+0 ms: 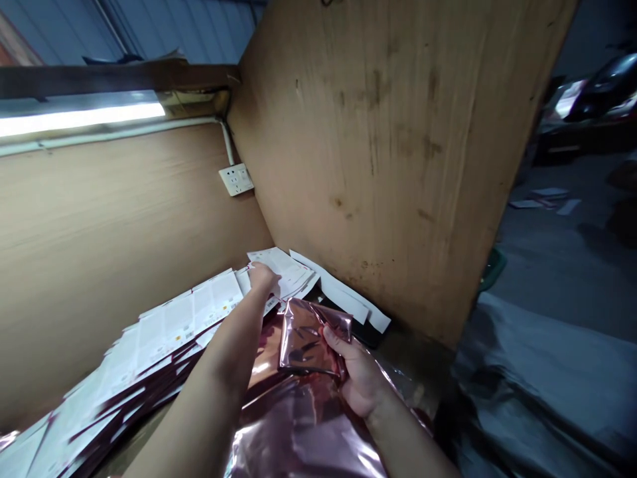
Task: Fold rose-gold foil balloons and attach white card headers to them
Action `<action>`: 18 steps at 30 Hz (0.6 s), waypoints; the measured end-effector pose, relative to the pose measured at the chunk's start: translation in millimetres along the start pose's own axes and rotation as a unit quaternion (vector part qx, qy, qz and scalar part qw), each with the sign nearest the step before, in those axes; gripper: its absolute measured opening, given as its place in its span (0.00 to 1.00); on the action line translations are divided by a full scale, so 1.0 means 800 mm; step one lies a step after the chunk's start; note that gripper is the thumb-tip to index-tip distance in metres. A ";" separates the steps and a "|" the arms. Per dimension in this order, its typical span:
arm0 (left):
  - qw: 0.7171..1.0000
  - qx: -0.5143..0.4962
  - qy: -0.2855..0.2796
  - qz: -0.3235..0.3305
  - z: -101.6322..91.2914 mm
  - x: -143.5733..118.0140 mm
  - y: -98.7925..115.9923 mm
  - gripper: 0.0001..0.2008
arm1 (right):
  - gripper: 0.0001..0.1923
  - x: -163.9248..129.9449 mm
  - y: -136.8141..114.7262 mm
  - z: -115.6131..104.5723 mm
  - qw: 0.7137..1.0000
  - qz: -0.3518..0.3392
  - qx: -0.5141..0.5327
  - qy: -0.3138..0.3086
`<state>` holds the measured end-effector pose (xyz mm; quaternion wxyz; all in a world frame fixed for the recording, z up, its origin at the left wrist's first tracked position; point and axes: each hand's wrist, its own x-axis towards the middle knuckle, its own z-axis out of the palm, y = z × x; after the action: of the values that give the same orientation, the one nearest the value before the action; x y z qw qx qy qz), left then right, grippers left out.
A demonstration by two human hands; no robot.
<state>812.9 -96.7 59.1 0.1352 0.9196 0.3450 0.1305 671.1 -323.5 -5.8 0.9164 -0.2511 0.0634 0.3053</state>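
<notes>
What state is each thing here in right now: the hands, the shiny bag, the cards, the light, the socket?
Left hand: stretched out, fingers resting on the printed cards.
Right hand: closed around the foil bag.
Foil bag: held up, crinkled, pink and shiny.
Printed cards: lying flat, fanned in loose overlapping piles.
Tube light: lit.
Wall socket: nothing plugged in.

Shiny pink foil pouch held upright; white printed cards stacked in the corner.
</notes>
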 end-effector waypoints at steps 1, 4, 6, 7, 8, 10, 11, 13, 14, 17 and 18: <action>0.999 -0.040 0.022 0.002 -0.006 -0.003 0.004 0.41 | 0.17 0.000 -0.001 0.001 1.000 0.005 0.001 0.004; 0.984 -0.150 0.076 0.062 -0.027 -0.023 0.009 0.33 | 0.14 -0.003 -0.011 0.004 0.999 0.017 0.027 -0.011; 0.969 -0.198 0.095 0.110 -0.044 -0.054 -0.007 0.30 | 0.10 -0.004 -0.018 0.005 0.998 -0.004 0.064 -0.014; 0.960 -0.232 0.087 0.132 -0.052 -0.077 -0.024 0.29 | 0.09 -0.005 -0.020 0.005 0.996 -0.024 0.081 -0.003; 0.947 -0.277 0.064 0.149 -0.061 -0.105 -0.045 0.29 | 0.09 -0.007 -0.021 0.005 0.995 -0.043 0.090 0.008; 0.905 -0.391 -0.020 0.168 -0.083 -0.174 -0.096 0.32 | 0.09 -0.012 -0.016 0.009 0.997 -0.040 0.070 -0.001; 0.883 -0.433 -0.074 0.164 -0.095 -0.213 -0.122 0.35 | 0.10 -0.016 -0.010 0.014 0.999 -0.013 0.043 -0.019; 0.855 -0.467 -0.176 0.144 -0.122 -0.288 -0.167 0.43 | 0.10 -0.029 0.006 0.028 0.995 0.075 -0.017 -0.058; 0.845 -0.472 -0.214 0.129 -0.136 -0.321 -0.184 0.46 | 0.09 -0.037 0.015 0.038 0.989 0.124 -0.041 -0.068; 0.846 -0.489 -0.202 0.071 -0.174 -0.392 -0.223 0.45 | 0.05 -0.066 0.045 0.067 0.966 0.231 -0.083 -0.083; 0.861 -0.482 -0.150 0.059 -0.184 -0.407 -0.236 0.43 | 0.04 -0.077 0.054 0.075 0.962 0.236 -0.095 -0.103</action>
<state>413.9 -154.4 84.5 0.6033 0.7672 0.1593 0.1486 593.8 -296.7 44.4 0.7918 -0.2819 -0.0026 0.5419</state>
